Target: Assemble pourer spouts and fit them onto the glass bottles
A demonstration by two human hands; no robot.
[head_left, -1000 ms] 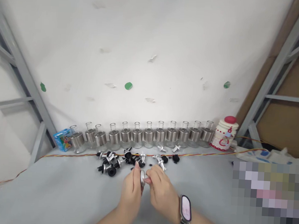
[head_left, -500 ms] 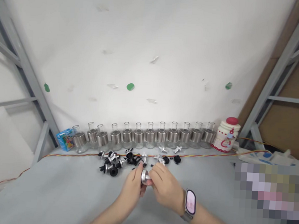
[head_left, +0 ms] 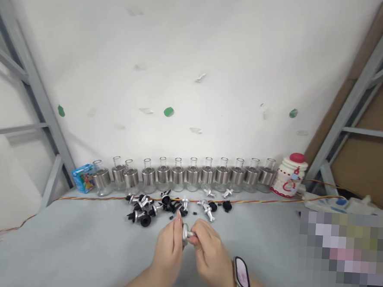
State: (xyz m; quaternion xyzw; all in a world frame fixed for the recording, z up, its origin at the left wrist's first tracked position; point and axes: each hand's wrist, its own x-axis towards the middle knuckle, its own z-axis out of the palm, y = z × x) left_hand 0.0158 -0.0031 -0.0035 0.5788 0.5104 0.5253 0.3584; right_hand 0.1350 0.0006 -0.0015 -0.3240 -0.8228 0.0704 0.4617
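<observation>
Head view: holding silver spout (head_left: 185, 235) in left hand (head_left: 168, 248), pinching its stem (head_left: 191, 234) with right hand (head_left: 213, 255); held over grey table (head_left: 75, 240), nearer than loose spouts (head_left: 209, 213) and bottle row (head_left: 192, 174).

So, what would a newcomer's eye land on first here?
Probably the row of glass bottles with metal sleeves, along the foot of the white wall, with a red-lidded jar at its right end. Then, at bottom centre, the left hand and right hand hold a small silver part between them, with black and silver pieces scattered beyond.
</observation>
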